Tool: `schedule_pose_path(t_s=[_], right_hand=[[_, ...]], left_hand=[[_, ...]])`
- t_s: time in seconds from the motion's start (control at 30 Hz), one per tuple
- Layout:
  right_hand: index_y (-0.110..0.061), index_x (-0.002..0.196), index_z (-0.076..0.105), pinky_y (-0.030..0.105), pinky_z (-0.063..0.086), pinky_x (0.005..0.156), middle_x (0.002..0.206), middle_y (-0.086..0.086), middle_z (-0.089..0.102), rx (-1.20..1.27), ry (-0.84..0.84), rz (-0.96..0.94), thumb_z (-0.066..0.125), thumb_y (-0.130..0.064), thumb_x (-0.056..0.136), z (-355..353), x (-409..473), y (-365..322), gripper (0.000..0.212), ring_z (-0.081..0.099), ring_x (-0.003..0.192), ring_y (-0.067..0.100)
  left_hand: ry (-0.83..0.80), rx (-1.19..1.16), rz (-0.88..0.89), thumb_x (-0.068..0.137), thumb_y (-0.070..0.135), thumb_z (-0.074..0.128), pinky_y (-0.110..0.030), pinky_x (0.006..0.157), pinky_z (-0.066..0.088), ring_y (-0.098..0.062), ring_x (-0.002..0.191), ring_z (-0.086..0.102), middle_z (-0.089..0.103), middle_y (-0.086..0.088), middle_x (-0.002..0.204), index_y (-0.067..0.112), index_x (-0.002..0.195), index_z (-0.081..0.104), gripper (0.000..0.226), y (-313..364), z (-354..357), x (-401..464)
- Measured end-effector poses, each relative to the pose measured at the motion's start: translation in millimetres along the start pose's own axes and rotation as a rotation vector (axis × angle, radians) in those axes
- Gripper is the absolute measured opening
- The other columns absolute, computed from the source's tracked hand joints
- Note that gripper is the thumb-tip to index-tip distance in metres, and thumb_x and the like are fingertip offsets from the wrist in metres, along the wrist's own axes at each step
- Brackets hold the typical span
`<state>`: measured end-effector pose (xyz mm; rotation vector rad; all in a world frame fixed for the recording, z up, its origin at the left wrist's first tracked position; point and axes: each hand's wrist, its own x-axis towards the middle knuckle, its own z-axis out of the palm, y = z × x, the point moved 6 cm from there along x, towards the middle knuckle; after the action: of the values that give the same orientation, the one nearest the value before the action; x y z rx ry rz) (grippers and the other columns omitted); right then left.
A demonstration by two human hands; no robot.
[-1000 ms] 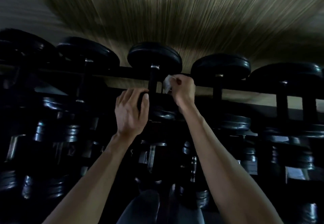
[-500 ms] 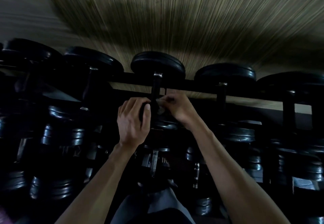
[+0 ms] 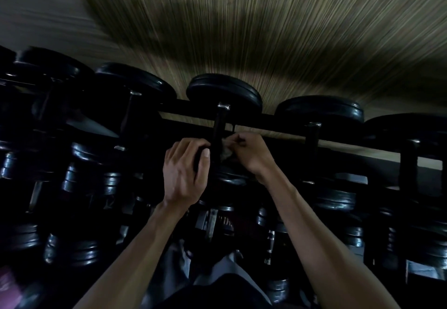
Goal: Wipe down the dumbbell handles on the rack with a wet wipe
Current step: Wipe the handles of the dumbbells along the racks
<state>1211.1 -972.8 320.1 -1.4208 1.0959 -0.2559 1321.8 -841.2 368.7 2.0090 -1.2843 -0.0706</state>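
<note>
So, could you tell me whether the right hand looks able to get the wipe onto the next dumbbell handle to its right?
Probably yes: the right hand grips the wipe, and the next handle stands uncovered beside it.

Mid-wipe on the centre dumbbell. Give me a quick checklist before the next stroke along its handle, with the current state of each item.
1. Wipe in the right hand: ok, pinched in its fingers.
2. Wipe against the handle: ok, pressed to its right side.
3. Left hand steadying the dumbbell: ok, curled round the near end.
4. Upper handle free for the stroke: ok, bare up to the far head.
5. Wipe still wet: cannot tell, too dark.
6. Dumbbell seated on the rack rail: cannot tell.
</note>
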Motion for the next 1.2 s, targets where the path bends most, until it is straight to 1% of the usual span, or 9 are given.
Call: schedule_pose_path(t_s=[0.17,0.23,0.4,0.5,0.63,0.77,0.87,1.0,1.2], right_hand=[[-0.015,0.090,0.067,0.029,0.058,0.068,0.069,-0.003,0.069,0.184,0.312,-0.093,0.060,-0.022,0.098,-8,24,-30,0.012,0.067,0.065,0.007],[-0.009,0.090,0.067,0.019,0.052,0.063,0.074,-0.001,0.068,0.106,0.293,-0.098,0.060,-0.019,0.098,-4,23,-26,0.014,0.063,0.063,0.001],[-0.006,0.084,0.068,0.026,0.048,0.062,0.075,0.009,0.067,-0.061,-0.076,0.097,0.062,-0.011,0.095,11,1,4,0.013,0.058,0.067,0.014],[-0.011,0.080,0.067,0.043,0.059,0.074,0.083,0.016,0.071,0.053,0.025,0.119,0.063,-0.007,0.091,1,14,-2,0.012,0.068,0.076,0.025],[-0.017,0.086,0.066,0.040,0.062,0.075,0.086,0.007,0.072,0.146,0.226,0.093,0.062,-0.024,0.095,-1,29,-15,0.013,0.071,0.082,0.021],[-0.006,0.085,0.069,0.027,0.049,0.060,0.074,0.006,0.067,-0.112,0.022,0.132,0.058,-0.015,0.095,11,8,-6,0.017,0.062,0.066,0.015],[-0.001,0.090,0.070,0.029,0.051,0.066,0.077,0.008,0.069,-0.092,-0.049,0.142,0.061,-0.013,0.095,8,-6,-3,0.016,0.063,0.070,0.018],[-0.015,0.092,0.068,0.040,0.061,0.079,0.086,0.002,0.074,-0.010,0.215,-0.015,0.059,-0.017,0.095,-8,14,-20,0.010,0.072,0.083,0.017],[-0.008,0.091,0.066,0.006,0.044,0.058,0.077,-0.004,0.069,-0.140,0.232,-0.133,0.058,-0.016,0.099,3,3,-33,0.014,0.063,0.064,-0.006]], left_hand=[[-0.010,-0.004,-0.001,0.104,0.040,0.034,-0.041,0.082,0.049,-0.019,0.091,0.063,0.069,0.000,0.101,0.009,0.105,0.069,0.046,1,0,0],[-0.007,0.004,-0.008,0.104,0.040,0.034,-0.037,0.083,0.047,-0.018,0.092,0.063,0.069,0.001,0.102,0.010,0.105,0.069,0.046,0,0,0],[-0.012,-0.009,-0.021,0.104,0.041,0.034,-0.041,0.083,0.048,-0.018,0.093,0.063,0.069,0.001,0.102,0.011,0.105,0.069,0.046,-2,1,0],[-0.005,-0.008,-0.005,0.105,0.042,0.032,-0.040,0.082,0.048,-0.019,0.090,0.063,0.068,0.001,0.100,0.010,0.103,0.069,0.049,-1,0,0],[-0.001,0.003,0.007,0.106,0.041,0.032,-0.037,0.081,0.047,-0.020,0.088,0.063,0.068,0.000,0.099,0.010,0.103,0.069,0.049,0,0,1],[-0.003,-0.001,-0.004,0.105,0.041,0.033,-0.038,0.082,0.047,-0.019,0.089,0.063,0.068,0.000,0.099,0.011,0.103,0.069,0.048,-1,0,0],[-0.003,-0.005,-0.007,0.105,0.041,0.032,-0.038,0.082,0.047,-0.019,0.089,0.063,0.068,0.001,0.099,0.011,0.102,0.069,0.048,-1,-1,0],[-0.006,-0.001,0.004,0.104,0.036,0.036,-0.038,0.080,0.047,-0.019,0.088,0.063,0.068,0.001,0.098,0.011,0.101,0.069,0.042,0,-1,1],[0.002,0.011,-0.018,0.103,0.036,0.038,-0.037,0.082,0.047,-0.019,0.088,0.063,0.068,0.001,0.097,0.011,0.101,0.069,0.040,0,-2,-1]])
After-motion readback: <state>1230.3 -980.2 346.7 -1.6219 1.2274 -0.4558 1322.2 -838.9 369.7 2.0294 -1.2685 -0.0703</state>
